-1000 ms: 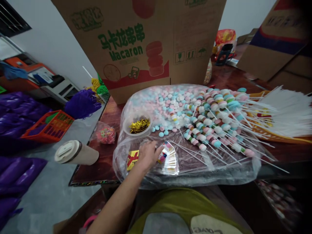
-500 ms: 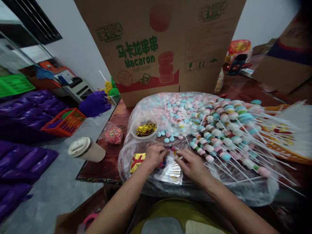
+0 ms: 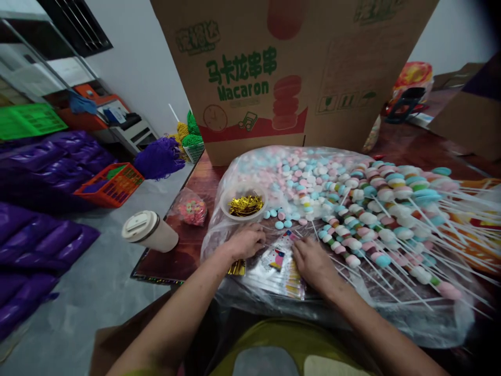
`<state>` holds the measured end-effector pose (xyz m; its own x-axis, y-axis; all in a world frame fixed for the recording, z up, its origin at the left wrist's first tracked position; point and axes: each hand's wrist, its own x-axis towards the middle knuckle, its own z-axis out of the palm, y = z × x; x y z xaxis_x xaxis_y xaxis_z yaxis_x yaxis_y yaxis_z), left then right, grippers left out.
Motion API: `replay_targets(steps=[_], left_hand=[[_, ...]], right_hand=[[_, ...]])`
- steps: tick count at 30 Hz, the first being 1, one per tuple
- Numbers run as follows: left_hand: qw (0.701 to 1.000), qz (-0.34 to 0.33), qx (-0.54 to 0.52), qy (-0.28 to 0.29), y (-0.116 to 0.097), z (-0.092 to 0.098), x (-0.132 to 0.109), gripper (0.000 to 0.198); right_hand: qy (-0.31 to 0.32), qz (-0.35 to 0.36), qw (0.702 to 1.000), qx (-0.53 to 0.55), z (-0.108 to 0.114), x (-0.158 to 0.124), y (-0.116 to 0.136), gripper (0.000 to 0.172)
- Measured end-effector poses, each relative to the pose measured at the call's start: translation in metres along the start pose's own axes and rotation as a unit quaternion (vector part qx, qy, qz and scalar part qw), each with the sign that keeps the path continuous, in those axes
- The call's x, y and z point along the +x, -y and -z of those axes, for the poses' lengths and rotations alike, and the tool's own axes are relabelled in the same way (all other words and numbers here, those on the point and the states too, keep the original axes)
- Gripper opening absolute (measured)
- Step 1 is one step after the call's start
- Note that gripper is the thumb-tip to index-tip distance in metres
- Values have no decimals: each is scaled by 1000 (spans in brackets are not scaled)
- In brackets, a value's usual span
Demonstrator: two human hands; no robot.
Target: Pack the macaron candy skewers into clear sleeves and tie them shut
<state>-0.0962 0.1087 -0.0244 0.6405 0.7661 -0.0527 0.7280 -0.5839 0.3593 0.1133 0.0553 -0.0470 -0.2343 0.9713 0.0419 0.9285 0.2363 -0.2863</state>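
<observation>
Printed clear plastic bags [image 3: 276, 269] lie in a fanned stack in front of me. My right hand [image 3: 314, 261] is closed at their upper right edge, fingertips on a bag. To the left of the stack, my left hand [image 3: 246, 243] is curled with its fingers together; what they hold, if anything, is hidden. Just beyond it stands a clear round bowl [image 3: 224, 206] of gold twist ties [image 3: 246, 205]. More gold strips [image 3: 237, 268] show partly under my left wrist. Loose pastel candies [image 3: 287, 224] lie beyond the bags.
Candy skewers [image 3: 376, 224] on white sticks are heaped at the right, on a clear plastic sheet [image 3: 422, 326]. Behind stands a large cardboard box [image 3: 250, 125]. A lidded cup [image 3: 164, 235] and a small bag of pink pieces [image 3: 191, 210] sit at the table's left.
My hands have moved apart, uncovering the printed bag between them. My left hand has shifted toward the bowl. The whole view has swung slightly left.
</observation>
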Motion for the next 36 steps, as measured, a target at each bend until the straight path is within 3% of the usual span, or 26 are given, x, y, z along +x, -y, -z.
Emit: replay_targets(steps=[3,7,12,13,16,21,24,26,30,32,36], left_hand=[[999,20,-4,-32,0,-8,-3,11],[998,38,-4,-57,-3,-12,-10,15],[998,-9,-42,-38,-20,8,-14,44],[999,-23,-37,-30,-25,13,-12,43],[997,-21,-67,-13,-37,24,-4,14],[960,-11,-277,30,-57,22,3,18],[961,21,-275,-19,-69,15,-2,16],[954,75,-282,-73,-77,9,-7,18],[899,173,-386,-115,-85,-4,-12,17],[881,175,-422,-120,-84,-7,-13,16],[882,157,-418,-151,-78,0,-16,20]], right_hand=[[-6,-4,999,47,9,2,-3,34],[12,4,996,90,3,5,18,22],[8,9,985,170,-3,10,31,7],[3,17,981,194,0,9,28,7],[-14,32,963,269,13,3,14,9],[-26,27,925,377,27,-13,0,17],[-39,8,907,420,29,-17,0,16],[-50,-5,907,418,29,-17,1,18],[-61,-13,901,430,32,-14,3,23],[-59,-21,891,450,33,-12,3,28],[-23,-26,864,503,37,-8,0,30]])
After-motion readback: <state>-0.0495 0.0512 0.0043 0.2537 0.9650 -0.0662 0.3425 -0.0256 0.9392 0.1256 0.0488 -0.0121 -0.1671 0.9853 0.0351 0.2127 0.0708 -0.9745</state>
